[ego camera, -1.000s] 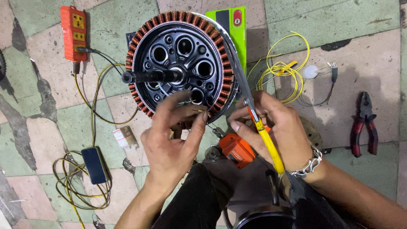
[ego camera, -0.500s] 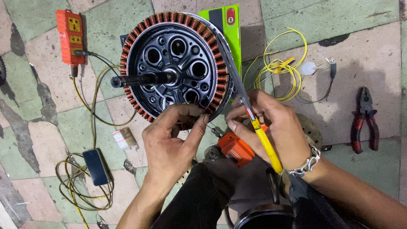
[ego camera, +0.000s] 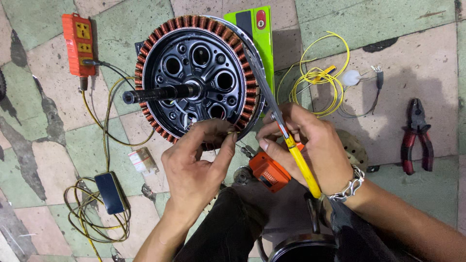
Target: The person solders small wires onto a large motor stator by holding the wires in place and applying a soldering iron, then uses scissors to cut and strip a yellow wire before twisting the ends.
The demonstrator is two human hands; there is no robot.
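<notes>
both hands (ego camera: 194, 165) crowd the stator (ego camera: 199, 80) lower edge

Motor stator (ego camera: 196, 80), black hub ringed by copper windings, stands tilted on tiled floor (ego camera: 412, 53), shaft pointing left. Left hand (ego camera: 196, 167) pinches at stator's lower rim, fingertips on windings. Right hand (ego camera: 306, 145) grips yellow-handled scissors (ego camera: 291, 150), blades lying up along stator's right edge. Orange tool (ego camera: 269, 172) on lap between hands. Orange power strip (ego camera: 77, 43) upper left; green box (ego camera: 259, 34) behind stator; yellow wire coil (ego camera: 323, 75) right of it; red pliers (ego camera: 417, 136) far right, well apart.
</notes>
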